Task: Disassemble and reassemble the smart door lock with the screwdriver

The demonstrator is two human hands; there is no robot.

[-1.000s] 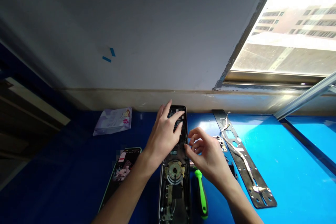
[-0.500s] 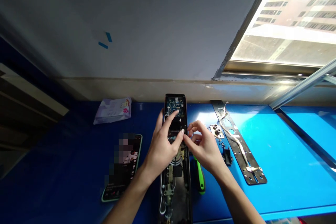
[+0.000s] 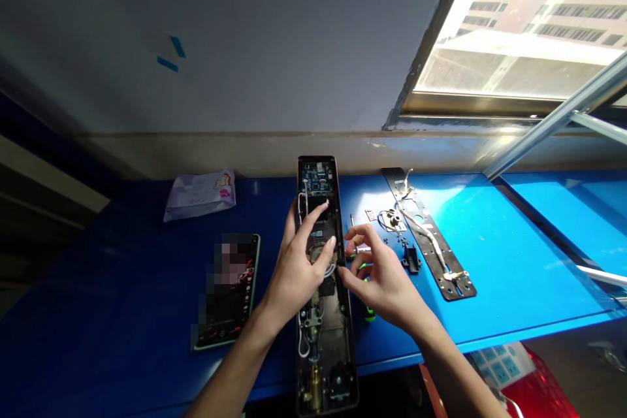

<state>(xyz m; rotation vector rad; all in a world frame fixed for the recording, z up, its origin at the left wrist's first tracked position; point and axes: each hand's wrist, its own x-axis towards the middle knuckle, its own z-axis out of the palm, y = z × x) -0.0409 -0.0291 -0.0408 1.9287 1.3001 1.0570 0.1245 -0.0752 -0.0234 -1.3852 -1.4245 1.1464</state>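
Observation:
A long black door-lock housing (image 3: 323, 339) lies open on the blue table (image 3: 514, 261), with a blue circuit board (image 3: 316, 179) at its far end and wires and metal parts inside. My left hand (image 3: 298, 268) rests on the housing's middle, fingers spread, fingertips touching the parts inside. My right hand (image 3: 379, 277) hovers at the housing's right edge with fingers curled loosely; whether anything sits between its fingertips is hidden. A green-handled screwdriver (image 3: 368, 310) lies mostly under my right hand.
A black metal mounting plate (image 3: 431, 241) with a white cable lies to the right, small screws and parts (image 3: 394, 222) beside it. A phone (image 3: 228, 290) lies to the left, a tissue pack (image 3: 200, 194) behind it. A red crate (image 3: 533, 395) stands below the table edge.
The view tilted down and back, showing more of the housing. My left hand slid along the housing from the circuit-board end to the middle. My right hand stayed beside it.

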